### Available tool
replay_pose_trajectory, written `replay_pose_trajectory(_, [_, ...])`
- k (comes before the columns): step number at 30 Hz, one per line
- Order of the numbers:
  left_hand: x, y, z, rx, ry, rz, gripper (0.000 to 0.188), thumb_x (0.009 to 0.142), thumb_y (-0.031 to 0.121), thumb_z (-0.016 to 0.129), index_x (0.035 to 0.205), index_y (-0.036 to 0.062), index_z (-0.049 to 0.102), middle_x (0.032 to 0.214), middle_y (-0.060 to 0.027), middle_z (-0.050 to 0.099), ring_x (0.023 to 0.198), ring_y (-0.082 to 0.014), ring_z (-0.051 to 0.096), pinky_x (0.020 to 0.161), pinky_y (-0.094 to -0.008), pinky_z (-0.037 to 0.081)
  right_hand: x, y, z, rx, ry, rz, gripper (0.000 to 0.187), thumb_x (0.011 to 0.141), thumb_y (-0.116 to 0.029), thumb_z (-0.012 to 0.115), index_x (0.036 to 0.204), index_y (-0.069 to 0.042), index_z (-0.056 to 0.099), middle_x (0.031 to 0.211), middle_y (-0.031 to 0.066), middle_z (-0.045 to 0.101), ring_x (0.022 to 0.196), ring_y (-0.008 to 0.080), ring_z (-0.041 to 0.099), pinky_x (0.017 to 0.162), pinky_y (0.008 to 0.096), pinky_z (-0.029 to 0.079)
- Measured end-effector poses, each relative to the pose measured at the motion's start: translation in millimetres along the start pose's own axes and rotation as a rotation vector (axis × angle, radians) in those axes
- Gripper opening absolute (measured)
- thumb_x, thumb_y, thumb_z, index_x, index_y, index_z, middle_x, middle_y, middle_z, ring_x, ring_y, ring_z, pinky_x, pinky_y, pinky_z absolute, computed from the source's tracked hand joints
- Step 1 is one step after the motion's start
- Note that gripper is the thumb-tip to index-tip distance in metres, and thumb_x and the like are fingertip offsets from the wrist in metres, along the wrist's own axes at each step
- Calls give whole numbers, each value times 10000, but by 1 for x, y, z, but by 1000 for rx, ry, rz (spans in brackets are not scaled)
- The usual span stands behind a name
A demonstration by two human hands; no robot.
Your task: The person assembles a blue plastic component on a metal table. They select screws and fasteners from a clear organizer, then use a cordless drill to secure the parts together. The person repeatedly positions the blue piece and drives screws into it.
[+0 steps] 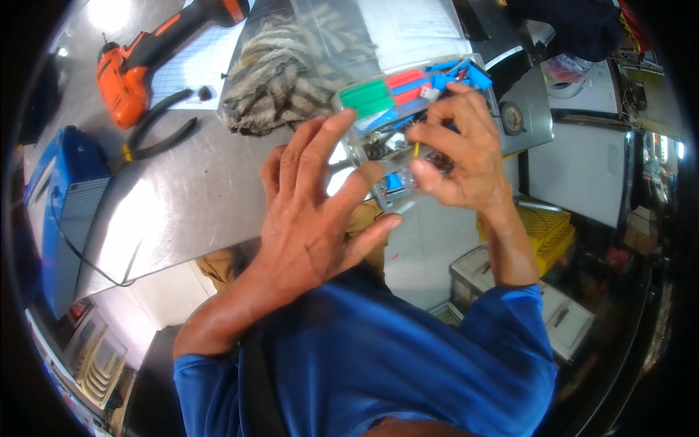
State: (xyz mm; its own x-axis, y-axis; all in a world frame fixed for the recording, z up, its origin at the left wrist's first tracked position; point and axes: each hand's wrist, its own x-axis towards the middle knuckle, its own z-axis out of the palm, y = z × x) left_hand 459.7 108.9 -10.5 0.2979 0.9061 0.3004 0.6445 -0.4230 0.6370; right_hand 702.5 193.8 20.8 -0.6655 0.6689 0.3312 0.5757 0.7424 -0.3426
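A clear plastic compartment box point(358, 151) lies with its lid raised at the table's near edge. Green point(366, 102), red and blue sleeve-like pieces fill its far compartments; small metal and white parts lie nearer. My left hand point(306, 200) is open, its fingers spread and the fingertips at the box's left side. Over the right part of the box, my right hand point(466, 149) has its fingers curled, with thumb and index finger drawn toward each other. A small yellow piece point(416, 149) shows between those two fingertips; whether they grip it is unclear.
On the metal table point(211, 189) lie an orange-black cordless drill point(122, 84), black-handled pliers point(164, 142), a bundled grey rag point(269, 80) and paper sheets. A blue boxy device point(69, 189) with a cable stands at left. A yellow crate point(542, 237) sits below right.
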Motion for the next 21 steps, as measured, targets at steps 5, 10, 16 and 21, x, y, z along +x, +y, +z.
replay_pose_trajectory(5, [0, -3, -2, -24, 18, 22, 557, 739, 436, 920, 1176, 152, 721, 1372, -180, 466, 1295, -396, 434, 1071, -505, 388, 1, 0, -7, -18, -99, -91, 243, 732, -257, 794, 931, -120, 773, 960, 33, 601, 1000, 267, 598, 1094, 568, 419])
replay_pose_trajectory(10, [2, 0, -5, -32, -20, -6, 577, 720, 431, 924, 1181, 150, 722, 1158, -122, 509, 1078, -310, 488, 944, -467, 423, -1, 1, -5, -1, -82, -47, 287, 732, -258, 791, 992, -136, 774, 975, 36, 607, 997, 263, 594, 1127, 578, 384])
replay_pose_trajectory(16, [-1, -9, 2, -49, 22, 94, 584, 711, 399, 923, 1182, 126, 714, 961, -56, 549, 915, -276, 541, 899, -466, 428, 4, -4, -6, -19, -57, -27, 329, 760, -275, 785, 1057, -132, 777, 970, 48, 604, 980, 270, 584, 1122, 575, 383])
replay_pose_trajectory(21, [0, -10, 5, -66, 40, 118, 574, 705, 385, 924, 1169, 121, 714, 917, -46, 551, 897, -278, 558, 897, -466, 433, 16, -17, -14, -38, -181, -17, 238, 816, -184, 754, 1041, -104, 764, 960, 67, 602, 985, 288, 592, 1099, 566, 396])
